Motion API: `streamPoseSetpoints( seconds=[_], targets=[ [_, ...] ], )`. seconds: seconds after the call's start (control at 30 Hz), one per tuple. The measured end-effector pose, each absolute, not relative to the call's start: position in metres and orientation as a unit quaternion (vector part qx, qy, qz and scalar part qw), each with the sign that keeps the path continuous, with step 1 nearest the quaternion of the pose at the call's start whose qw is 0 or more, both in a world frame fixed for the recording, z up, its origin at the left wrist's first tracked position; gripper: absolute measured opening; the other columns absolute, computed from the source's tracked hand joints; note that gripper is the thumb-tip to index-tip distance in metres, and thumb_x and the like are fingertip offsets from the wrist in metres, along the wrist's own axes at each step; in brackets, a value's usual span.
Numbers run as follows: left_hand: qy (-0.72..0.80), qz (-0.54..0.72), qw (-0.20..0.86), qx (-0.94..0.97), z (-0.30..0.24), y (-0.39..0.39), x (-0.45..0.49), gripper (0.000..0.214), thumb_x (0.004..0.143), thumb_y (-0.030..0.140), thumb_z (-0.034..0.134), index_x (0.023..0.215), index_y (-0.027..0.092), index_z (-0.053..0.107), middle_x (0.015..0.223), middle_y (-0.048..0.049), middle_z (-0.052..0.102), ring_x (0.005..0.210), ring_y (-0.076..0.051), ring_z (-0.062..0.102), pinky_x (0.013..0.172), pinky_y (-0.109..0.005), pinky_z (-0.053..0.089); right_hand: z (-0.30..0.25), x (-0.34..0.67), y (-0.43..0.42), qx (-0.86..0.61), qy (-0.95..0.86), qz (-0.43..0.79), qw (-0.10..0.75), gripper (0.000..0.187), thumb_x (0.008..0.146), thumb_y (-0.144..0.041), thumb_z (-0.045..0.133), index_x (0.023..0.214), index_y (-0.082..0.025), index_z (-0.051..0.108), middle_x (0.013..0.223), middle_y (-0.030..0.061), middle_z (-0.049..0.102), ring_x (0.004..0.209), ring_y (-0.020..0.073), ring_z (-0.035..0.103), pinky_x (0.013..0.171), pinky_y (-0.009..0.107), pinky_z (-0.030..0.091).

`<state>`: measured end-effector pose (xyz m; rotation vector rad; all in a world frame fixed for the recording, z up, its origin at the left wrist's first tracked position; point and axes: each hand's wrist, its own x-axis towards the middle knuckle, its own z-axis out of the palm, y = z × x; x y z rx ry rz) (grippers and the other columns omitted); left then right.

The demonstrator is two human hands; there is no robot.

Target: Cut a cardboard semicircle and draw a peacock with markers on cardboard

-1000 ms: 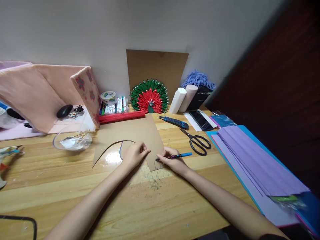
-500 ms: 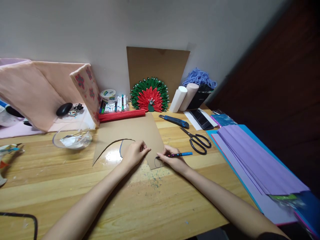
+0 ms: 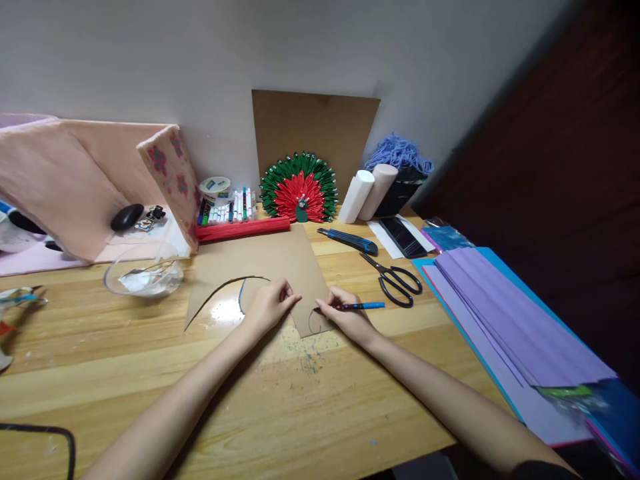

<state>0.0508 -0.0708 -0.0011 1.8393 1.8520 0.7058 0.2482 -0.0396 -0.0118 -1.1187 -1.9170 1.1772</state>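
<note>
- Pinching the blue-and-black marker (image 3: 367, 305) between thumb and fingers, the right hand (image 3: 349, 317) has a closed grip, right of centre in the frame, its tip at a small dark curve (image 3: 310, 323).
- Under it lies the brown cardboard (image 3: 250, 252), the middle of the frame, with one arched cut edge.
- The left hand (image 3: 270, 303) rests on this cardboard, fingers bent; whether its grip pinches something, I cannot tell.
- Perhaps the cardboard could turn, if the left hand presses too lightly; then the line becomes crooked.
- Because the curve is near the lower corner, the marker might slip over and stain the tabletop (image 3: 280, 413).
- Farther right lie the scissors (image 3: 400, 283) and, above them, the cutter (image 3: 347, 240), both apart from the hands.
</note>
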Motion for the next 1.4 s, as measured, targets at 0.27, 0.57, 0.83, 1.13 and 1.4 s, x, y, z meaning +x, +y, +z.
streamPoseSetpoints(
  seconds=[0.27,0.57,0.83,1.13,1.4],
  targets=[
    [0.669,0.258,0.213,0.664,-0.0054,-0.0701,0.0493,0.024,0.076,0.043,0.055,0.071,0.020,0.054,0.062,0.0017,0.056,0.059,-0.013,0.048,0.054,-0.024,0.029,-0.0156,0.2484,-0.0375,-0.435,-0.718,0.436,0.324,0.029,0.080,-0.034,0.053,0.059,-0.019,0.038,0.053,-0.0053,0.038,0.052,0.0096,0.036,0.049,0.023,0.026],
    [0.669,0.255,0.215,0.664,-0.0033,-0.0706,0.0492,0.023,0.076,0.042,0.055,0.071,0.020,0.054,0.062,0.0011,0.056,0.060,-0.013,0.048,0.055,-0.024,0.029,-0.0126,0.2482,-0.0372,-0.441,-0.698,0.449,0.340,0.030,0.080,-0.033,0.053,0.058,-0.019,0.037,0.051,-0.0052,0.040,0.050,0.0097,0.037,0.049,0.023,0.028],
    [0.667,0.259,0.217,0.664,-0.0039,-0.0705,0.0498,0.023,0.077,0.042,0.055,0.071,0.020,0.054,0.063,0.0014,0.056,0.060,-0.013,0.049,0.055,-0.024,0.030,-0.0136,0.2481,-0.0372,-0.433,-0.710,0.456,0.319,0.029,0.079,-0.034,0.055,0.059,-0.019,0.041,0.051,-0.0048,0.043,0.050,0.0101,0.040,0.049,0.022,0.028],
    [0.667,0.255,0.213,0.667,-0.0036,-0.0703,0.0496,0.022,0.077,0.041,0.054,0.070,0.020,0.054,0.063,0.0008,0.057,0.060,-0.014,0.049,0.055,-0.025,0.030,-0.0152,0.2490,-0.0355,-0.441,-0.703,0.447,0.335,0.028,0.080,-0.029,0.052,0.058,-0.020,0.037,0.051,-0.0055,0.040,0.049,0.0097,0.037,0.049,0.023,0.028],
    [0.670,0.251,0.215,0.665,-0.0026,-0.0710,0.0506,0.023,0.077,0.041,0.054,0.070,0.020,0.054,0.065,0.0000,0.058,0.060,-0.014,0.049,0.055,-0.025,0.030,-0.0132,0.2481,-0.0363,-0.439,-0.705,0.452,0.324,0.029,0.079,-0.033,0.053,0.059,-0.020,0.038,0.052,-0.0051,0.040,0.050,0.0103,0.038,0.049,0.023,0.028]
  ],
)
